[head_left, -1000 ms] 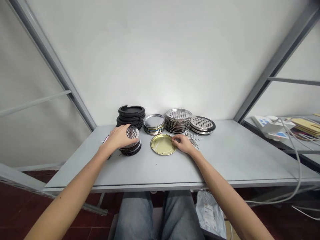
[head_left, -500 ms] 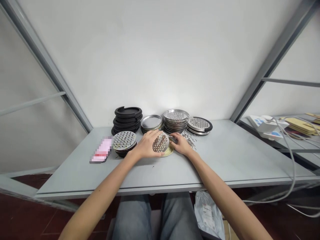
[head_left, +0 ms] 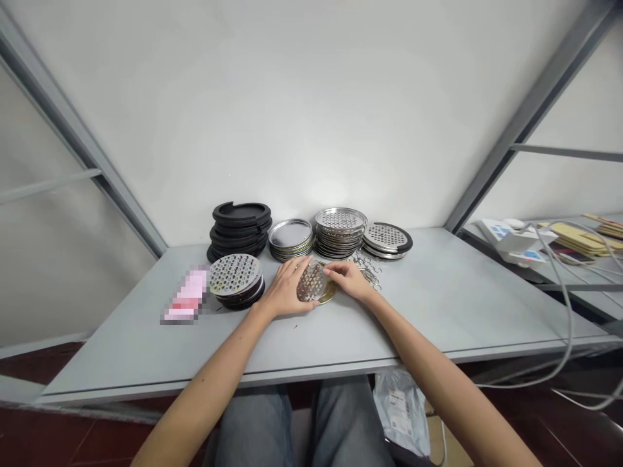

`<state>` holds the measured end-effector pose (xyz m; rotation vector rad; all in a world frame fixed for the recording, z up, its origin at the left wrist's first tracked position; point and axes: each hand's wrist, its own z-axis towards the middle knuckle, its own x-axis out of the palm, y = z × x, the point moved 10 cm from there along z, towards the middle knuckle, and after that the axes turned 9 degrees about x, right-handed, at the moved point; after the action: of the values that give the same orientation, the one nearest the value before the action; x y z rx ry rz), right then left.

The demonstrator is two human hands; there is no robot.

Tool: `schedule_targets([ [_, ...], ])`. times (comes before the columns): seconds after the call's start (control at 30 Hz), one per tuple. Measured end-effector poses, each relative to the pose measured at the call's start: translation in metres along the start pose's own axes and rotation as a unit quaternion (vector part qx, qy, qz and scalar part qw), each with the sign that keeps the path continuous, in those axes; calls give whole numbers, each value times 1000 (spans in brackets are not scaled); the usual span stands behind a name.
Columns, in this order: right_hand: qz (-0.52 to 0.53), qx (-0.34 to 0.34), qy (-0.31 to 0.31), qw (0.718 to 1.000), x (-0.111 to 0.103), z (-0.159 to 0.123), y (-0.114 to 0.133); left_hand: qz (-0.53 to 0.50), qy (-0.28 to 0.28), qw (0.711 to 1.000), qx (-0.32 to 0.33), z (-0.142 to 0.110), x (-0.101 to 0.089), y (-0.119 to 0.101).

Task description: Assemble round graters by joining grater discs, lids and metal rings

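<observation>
My left hand (head_left: 285, 288) grips a round perforated steel disc (head_left: 311, 284) and holds it over a gold-coloured tin lid (head_left: 328, 295) lying on the grey table (head_left: 438, 311). My right hand (head_left: 350, 279) pinches the right edge of the same disc, fingers closed on it. To the left stands a low pile of black-rimmed pieces topped by another perforated disc (head_left: 234, 272).
Along the wall stand a stack of black rings (head_left: 241, 227), a stack of tin lids (head_left: 291, 237), a stack of perforated trays (head_left: 339, 232) and black-rimmed perforated discs (head_left: 387, 239). Small wire clips (head_left: 370, 266) lie beside my right hand. A pink object (head_left: 187, 301) lies left. A shelf with cables is at the right.
My left hand lifted a perforated disc off the left pile and carried it right, onto the gold lid. My right hand moved from the lid's edge to the disc's edge.
</observation>
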<state>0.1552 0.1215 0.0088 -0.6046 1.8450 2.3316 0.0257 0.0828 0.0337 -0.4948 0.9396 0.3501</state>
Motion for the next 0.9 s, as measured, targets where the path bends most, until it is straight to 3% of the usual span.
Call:
schedule_targets([
  [0.13, 90, 61, 5, 994, 1, 1, -13, 5, -4, 1000, 4, 0, 1, 0],
  [0.33, 156, 132, -88, 975, -24, 5, -40, -18, -30, 999, -38, -3, -8, 10],
  [0.47, 175, 160, -156, 959, -48, 6, -57, -67, 1, 995, -68, -12, -2, 17],
  [0.7, 194, 160, -217, 943, -65, 4, -69, -69, 68, 991, -88, -23, 12, 25],
  [0.9, 175, 140, -226, 948, -67, 4, -64, -65, 61, 992, -92, -28, 5, 27],
])
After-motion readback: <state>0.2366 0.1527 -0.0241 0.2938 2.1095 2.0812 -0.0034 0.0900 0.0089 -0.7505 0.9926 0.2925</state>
